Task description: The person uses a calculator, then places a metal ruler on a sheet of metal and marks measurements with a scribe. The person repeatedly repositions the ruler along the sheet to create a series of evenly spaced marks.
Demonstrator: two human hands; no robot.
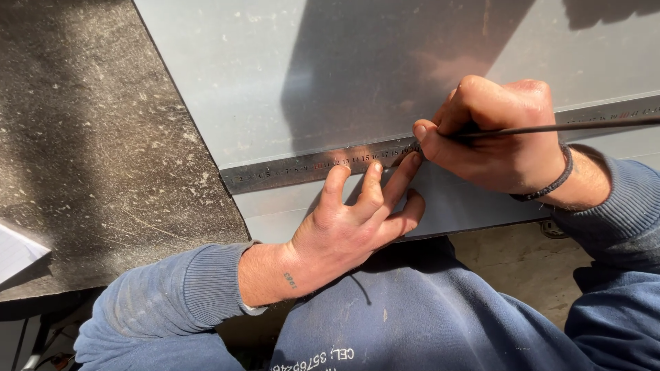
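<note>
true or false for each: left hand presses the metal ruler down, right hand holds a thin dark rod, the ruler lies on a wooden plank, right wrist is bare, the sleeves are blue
1. The left hand presses on the metal ruler: true, its fingertips rest on the ruler's edge.
2. The right hand holds a thin dark rod: true.
3. The ruler lies on a wooden plank: false, it lies on a smooth grey sheet.
4. The right wrist is bare: false, it wears a dark band.
5. The sleeves are blue: true.

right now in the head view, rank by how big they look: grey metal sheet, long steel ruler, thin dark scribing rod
1. grey metal sheet
2. long steel ruler
3. thin dark scribing rod, held in the right hand; both run off frame, so their order is unsure.
</note>
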